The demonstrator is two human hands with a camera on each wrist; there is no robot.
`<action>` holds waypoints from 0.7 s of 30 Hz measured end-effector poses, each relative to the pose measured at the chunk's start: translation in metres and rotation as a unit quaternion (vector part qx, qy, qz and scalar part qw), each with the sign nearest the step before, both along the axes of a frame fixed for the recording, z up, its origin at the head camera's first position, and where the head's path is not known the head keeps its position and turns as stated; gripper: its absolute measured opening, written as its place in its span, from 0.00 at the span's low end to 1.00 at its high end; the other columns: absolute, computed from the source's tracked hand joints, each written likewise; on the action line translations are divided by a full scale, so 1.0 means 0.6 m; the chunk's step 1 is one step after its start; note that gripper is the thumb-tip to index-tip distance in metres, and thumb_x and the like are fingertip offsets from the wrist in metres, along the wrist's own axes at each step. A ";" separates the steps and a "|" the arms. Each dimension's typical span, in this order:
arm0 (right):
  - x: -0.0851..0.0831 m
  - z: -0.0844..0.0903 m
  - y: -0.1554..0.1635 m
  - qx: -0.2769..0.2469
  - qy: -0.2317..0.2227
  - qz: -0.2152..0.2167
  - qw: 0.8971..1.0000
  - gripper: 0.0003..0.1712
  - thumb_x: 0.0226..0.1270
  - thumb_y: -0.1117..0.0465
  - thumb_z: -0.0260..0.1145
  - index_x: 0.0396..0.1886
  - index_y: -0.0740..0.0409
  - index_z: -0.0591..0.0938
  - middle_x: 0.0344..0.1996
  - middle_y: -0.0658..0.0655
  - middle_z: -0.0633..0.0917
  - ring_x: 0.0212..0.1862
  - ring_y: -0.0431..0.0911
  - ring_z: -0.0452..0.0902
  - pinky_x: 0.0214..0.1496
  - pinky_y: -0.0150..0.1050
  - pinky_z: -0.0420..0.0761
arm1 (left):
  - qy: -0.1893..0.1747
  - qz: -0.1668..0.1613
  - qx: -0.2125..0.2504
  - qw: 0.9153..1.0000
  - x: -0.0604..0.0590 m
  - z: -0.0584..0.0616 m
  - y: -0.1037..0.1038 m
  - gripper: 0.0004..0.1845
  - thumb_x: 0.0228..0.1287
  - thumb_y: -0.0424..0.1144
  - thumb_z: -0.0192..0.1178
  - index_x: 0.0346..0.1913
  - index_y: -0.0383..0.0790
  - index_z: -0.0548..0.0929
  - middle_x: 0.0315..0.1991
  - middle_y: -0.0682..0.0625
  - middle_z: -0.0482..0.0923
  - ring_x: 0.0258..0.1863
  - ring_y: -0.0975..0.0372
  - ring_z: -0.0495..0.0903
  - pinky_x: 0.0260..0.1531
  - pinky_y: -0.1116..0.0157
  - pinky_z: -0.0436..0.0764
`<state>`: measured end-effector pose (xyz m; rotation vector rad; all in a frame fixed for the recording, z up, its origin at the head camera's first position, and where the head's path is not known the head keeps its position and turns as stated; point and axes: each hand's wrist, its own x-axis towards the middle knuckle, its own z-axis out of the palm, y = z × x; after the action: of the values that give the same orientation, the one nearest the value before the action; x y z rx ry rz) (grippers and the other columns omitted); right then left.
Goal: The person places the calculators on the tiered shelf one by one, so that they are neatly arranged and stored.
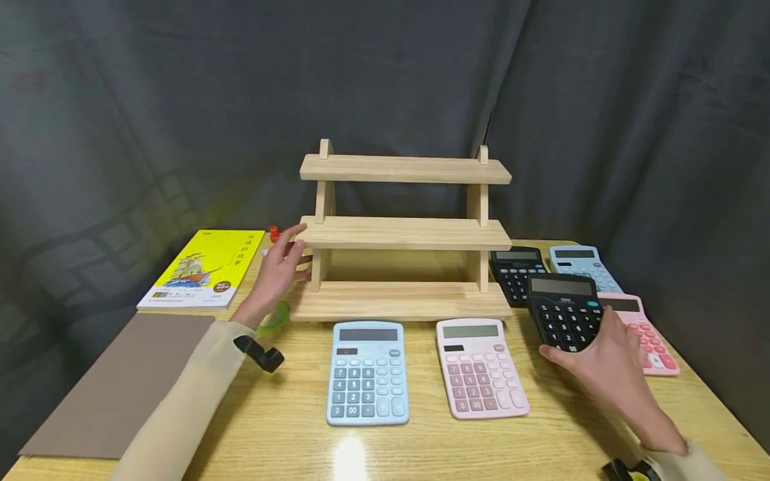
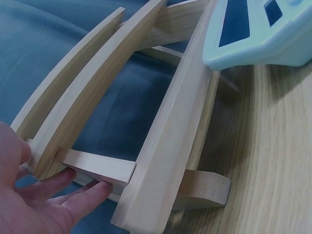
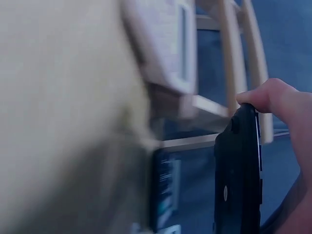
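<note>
"What are we seeing in the head view?"

"We are facing a three-tier wooden stand [image 1: 406, 234] on a table [image 1: 289, 414]. To its right, the right hand [image 1: 610, 357] is grasping a black calculator [image 1: 565, 314], seemingly above the tabletop. The left hand [image 1: 273, 277] is gripping the left end of the stand's middle shelf."

"How far along are we judging things?"

"Partway, we are guessing. A light blue calculator [image 1: 368, 374] and a pale pink calculator [image 1: 481, 374] are lying before the stand; the black one is awaiting its place. A second black calculator [image 1: 512, 270], a second blue calculator [image 1: 580, 264] and a deeper pink calculator [image 1: 652, 337] are lying grouped at the right."

"What else are we noticing, and what is getting in the way?"

"On the left we are noting a yellow book [image 1: 204, 270], a grey-brown board [image 1: 120, 384], a green tape roll [image 1: 278, 314] and a red cap [image 1: 274, 234]; a dark curtain [image 1: 240, 100] is hanging behind. The front pair is lying just before the bottom shelf, perhaps hampering reach."

"And the left wrist view?"

"Fingers are touching the stand's side upright; a light blue edge, likely the calculator's, is showing at top right."

"The right wrist view?"

"Much is blurring, but we are making out the thumb pressing the black calculator's edge."
</note>
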<state>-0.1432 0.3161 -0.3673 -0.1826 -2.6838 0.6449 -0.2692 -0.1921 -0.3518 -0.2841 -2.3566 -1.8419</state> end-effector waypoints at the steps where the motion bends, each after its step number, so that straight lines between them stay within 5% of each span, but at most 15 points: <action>1: -0.003 0.008 -0.003 -0.004 0.006 0.001 1.000 0.68 0.41 0.43 0.84 0.69 0.79 0.57 0.56 0.80 0.67 0.59 0.78 0.56 0.54 0.74 0.59 | 0.002 0.000 -0.001 1.000 0.000 0.000 0.000 0.28 0.83 0.47 0.45 0.79 0.47 0.57 0.71 0.34 0.62 0.65 0.39 0.72 0.57 0.43 0.78; 11: -0.064 0.114 -0.091 -0.017 0.001 0.015 1.000 0.78 0.45 0.40 0.81 0.78 0.72 0.40 0.70 0.80 0.56 0.70 0.76 0.45 0.66 0.76 0.48 | 0.002 0.006 0.000 1.000 0.002 0.003 -0.003 0.28 0.83 0.46 0.44 0.79 0.47 0.57 0.71 0.33 0.62 0.65 0.39 0.72 0.58 0.41 0.76; 21: -0.159 0.194 -0.246 -0.015 0.059 0.069 0.996 0.75 0.44 0.37 0.80 0.77 0.71 0.47 0.68 0.74 0.63 0.69 0.69 0.53 0.63 0.64 0.56 | 0.000 -0.007 0.004 1.000 0.006 0.003 0.002 0.28 0.83 0.45 0.44 0.80 0.48 0.55 0.71 0.33 0.61 0.66 0.38 0.71 0.59 0.41 0.75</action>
<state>-0.2387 0.1685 -0.2511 0.0330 -2.5906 0.7145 -0.2655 -0.1908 -0.3500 -0.2999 -2.3536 -1.8567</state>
